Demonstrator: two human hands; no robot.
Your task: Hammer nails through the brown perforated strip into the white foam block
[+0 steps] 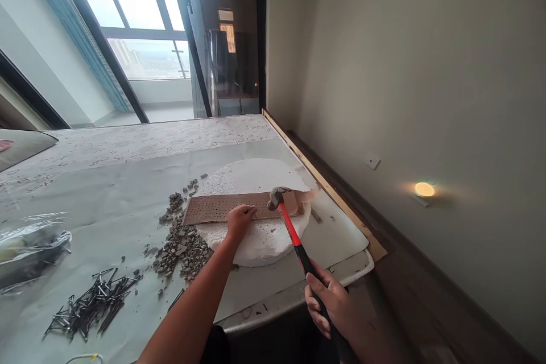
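My right hand (328,301) is wrapped round the black grip of a claw hammer (294,233) with a red and black handle. Its metal head is over the right part of a long brown board (213,209) dotted with small holes. Fingers pinched together, my left hand (242,222) rests at the middle of the board, left of the hammer head; anything between the fingertips is too small to make out. Beneath the board lies a round white slab (260,247) with a rough surface, like foam.
Grey stone chips (181,250) are scattered left of the slab. A heap of nails (91,304) lies at the front left, near a clear plastic bag (34,253). The sheet-covered surface (123,193) ends at a wooden edge strip (324,182) beside the wall (405,96).
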